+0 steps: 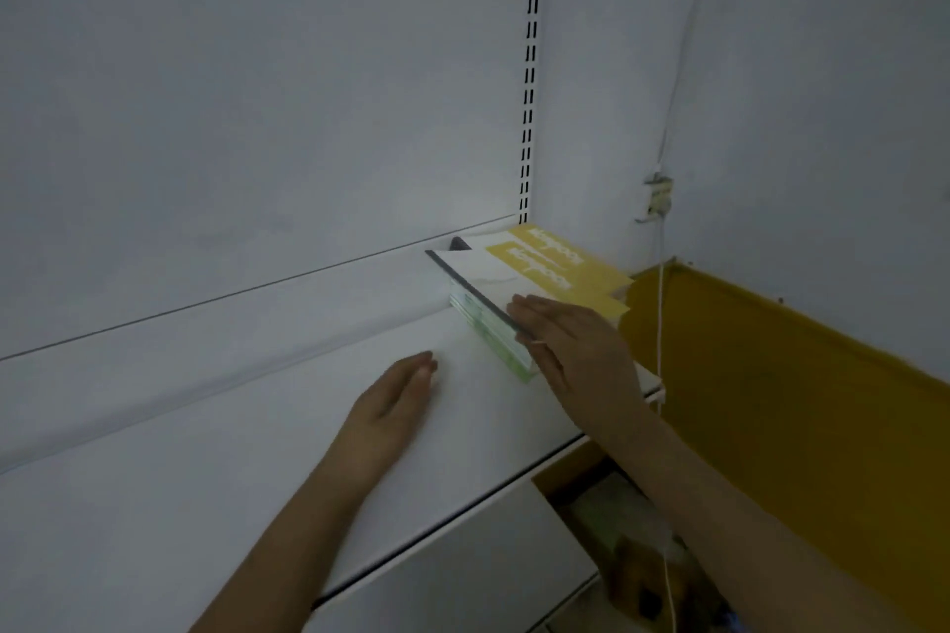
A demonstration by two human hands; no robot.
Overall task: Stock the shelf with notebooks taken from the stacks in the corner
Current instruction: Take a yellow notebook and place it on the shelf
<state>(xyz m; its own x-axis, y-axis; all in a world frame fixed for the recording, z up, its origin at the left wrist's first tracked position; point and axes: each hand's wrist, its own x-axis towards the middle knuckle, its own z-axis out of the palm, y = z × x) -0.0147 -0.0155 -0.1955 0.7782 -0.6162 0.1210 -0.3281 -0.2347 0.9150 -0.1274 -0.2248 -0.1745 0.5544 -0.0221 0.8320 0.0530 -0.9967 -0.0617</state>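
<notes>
Notebooks (pixel 519 288): small stack with white-and-yellow covers, lying flat at right end of white shelf (pixel 216 458), in corner beside slotted upright (pixel 529 82). Right hand (pixel 570 339): flat, fingers straight, resting on top cover at near edge of stack. Left hand (pixel 396 396): fingers straight and together, palm down on bare shelf, left of stack and apart from it; yellow panel (pixel 771 375) and hanging white cord (pixel 660 324) to right.
</notes>
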